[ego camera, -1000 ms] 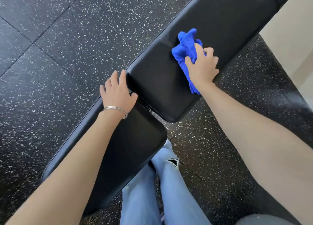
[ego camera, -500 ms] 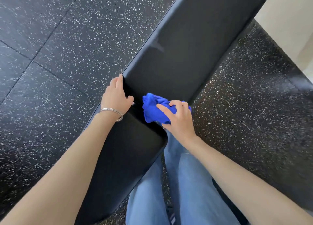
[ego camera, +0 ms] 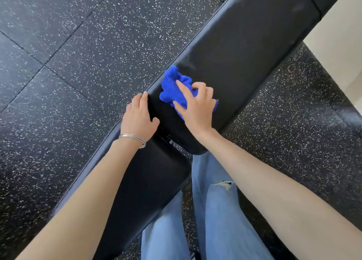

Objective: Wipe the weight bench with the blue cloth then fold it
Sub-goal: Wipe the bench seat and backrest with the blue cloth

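A black padded weight bench point(ego camera: 244, 44) runs diagonally from lower left to upper right, in two pads with a gap between them. A bunched blue cloth point(ego camera: 172, 87) lies on the near end of the long back pad. My right hand point(ego camera: 197, 107) presses down on the cloth and grips it, covering its right part. My left hand point(ego camera: 139, 118), with thin bangles at the wrist, rests flat at the gap, its fingers against the left edge of the back pad. The shorter seat pad point(ego camera: 148, 183) lies below, partly hidden by my left forearm.
Black rubber floor tiles point(ego camera: 88, 54) with white speckles surround the bench. A pale wall point(ego camera: 340, 50) stands at the right edge. My legs in light blue jeans point(ego camera: 215, 220) stand close against the right side of the seat pad.
My right hand pulled the cloth from mid-pad down to the near end of the back pad, then pushed it a little way back up. My left hand stayed at the gap.
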A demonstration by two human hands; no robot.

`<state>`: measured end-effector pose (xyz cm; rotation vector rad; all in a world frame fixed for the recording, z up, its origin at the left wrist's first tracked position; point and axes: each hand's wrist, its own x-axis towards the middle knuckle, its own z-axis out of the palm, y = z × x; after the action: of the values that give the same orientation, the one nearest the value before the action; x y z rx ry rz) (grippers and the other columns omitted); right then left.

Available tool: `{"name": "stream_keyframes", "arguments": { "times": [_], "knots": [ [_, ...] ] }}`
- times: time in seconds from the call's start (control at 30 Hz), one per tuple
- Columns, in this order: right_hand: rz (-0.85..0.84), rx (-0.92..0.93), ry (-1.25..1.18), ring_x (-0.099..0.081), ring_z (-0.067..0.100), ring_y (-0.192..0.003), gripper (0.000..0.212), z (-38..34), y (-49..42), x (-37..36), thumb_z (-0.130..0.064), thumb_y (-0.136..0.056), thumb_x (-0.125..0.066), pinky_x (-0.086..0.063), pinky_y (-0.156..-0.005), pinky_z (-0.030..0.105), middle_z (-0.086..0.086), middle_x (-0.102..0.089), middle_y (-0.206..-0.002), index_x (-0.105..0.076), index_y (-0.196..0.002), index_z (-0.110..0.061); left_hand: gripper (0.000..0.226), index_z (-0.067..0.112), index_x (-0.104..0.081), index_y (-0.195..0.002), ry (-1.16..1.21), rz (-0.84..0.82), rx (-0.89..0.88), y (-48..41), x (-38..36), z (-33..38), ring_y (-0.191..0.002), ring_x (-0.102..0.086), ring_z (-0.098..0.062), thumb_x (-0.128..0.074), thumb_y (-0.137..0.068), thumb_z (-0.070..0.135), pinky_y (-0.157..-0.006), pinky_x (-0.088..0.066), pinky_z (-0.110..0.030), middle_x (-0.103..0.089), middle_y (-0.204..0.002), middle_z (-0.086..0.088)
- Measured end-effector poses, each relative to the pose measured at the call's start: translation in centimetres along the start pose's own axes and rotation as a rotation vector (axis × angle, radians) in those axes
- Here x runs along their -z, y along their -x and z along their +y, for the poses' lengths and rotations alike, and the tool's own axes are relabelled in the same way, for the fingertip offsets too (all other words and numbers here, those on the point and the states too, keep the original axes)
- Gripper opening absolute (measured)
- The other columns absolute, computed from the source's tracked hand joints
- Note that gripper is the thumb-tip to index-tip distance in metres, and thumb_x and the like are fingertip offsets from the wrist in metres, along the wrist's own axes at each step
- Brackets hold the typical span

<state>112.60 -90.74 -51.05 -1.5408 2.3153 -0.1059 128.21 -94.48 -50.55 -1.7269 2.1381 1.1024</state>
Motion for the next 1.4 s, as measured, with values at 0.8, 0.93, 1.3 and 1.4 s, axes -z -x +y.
{"name": "stream_keyframes", "arguments": {
  "times": [0.8,0.93,1.3,1.4],
  "knots": [
    [0.051,-0.022,0.052,-0.046,0.027,-0.1,0.04,7.4,-15.6,6.0,-0.039,-0.084,-0.053,-0.033,-0.08,0.036,0.007,-0.047,-0.111,-0.052,-0.123,-0.029,0.078,0.015,-0.018,-0.149,-0.044,0.087,0.332,-4.4,-0.9,7.6,-0.137,-0.026,-0.033,-0.059,-0.083,0.027,-0.105,-0.03,-0.054,-0.028,-0.15,-0.008],
    [-0.081,0.298,0.116,-0.046,0.027,-0.097,0.042,3.7,-11.9,3.8,-0.039,-0.082,-0.055,-0.029,-0.075,0.037,0.006,-0.049,-0.11,-0.053,-0.122,-0.03,0.079,0.013,-0.018,-0.149,-0.05,0.086,0.379,-4.6,-0.9,8.0,-0.136,-0.027,-0.031,-0.06,-0.083,0.027,-0.106,-0.03,-0.052,-0.028,-0.151,-0.007],
    [-0.053,0.232,0.163,-0.045,0.028,-0.105,0.038,11.3,-20.2,9.0,-0.031,-0.082,-0.051,-0.034,-0.08,0.04,0.008,-0.047,-0.116,-0.053,-0.12,-0.033,0.078,0.014,-0.018,-0.149,-0.098,0.05,0.431,-5.9,-0.5,10.0,-0.137,-0.025,-0.034,-0.059,-0.084,0.031,-0.112,-0.024,-0.052,-0.027,-0.15,-0.012],
    [0.024,0.019,0.144,-0.044,0.032,-0.105,0.036,15.5,-22.6,10.7,-0.035,-0.085,-0.049,-0.037,-0.082,0.041,0.01,-0.047,-0.118,-0.052,-0.121,-0.032,0.078,0.011,-0.019,-0.148,-0.125,0.04,0.372,-7.0,-0.5,10.5,-0.136,-0.028,-0.036,-0.058,-0.085,0.032,-0.113,-0.023,-0.05,-0.028,-0.15,-0.014]
  ]
}}
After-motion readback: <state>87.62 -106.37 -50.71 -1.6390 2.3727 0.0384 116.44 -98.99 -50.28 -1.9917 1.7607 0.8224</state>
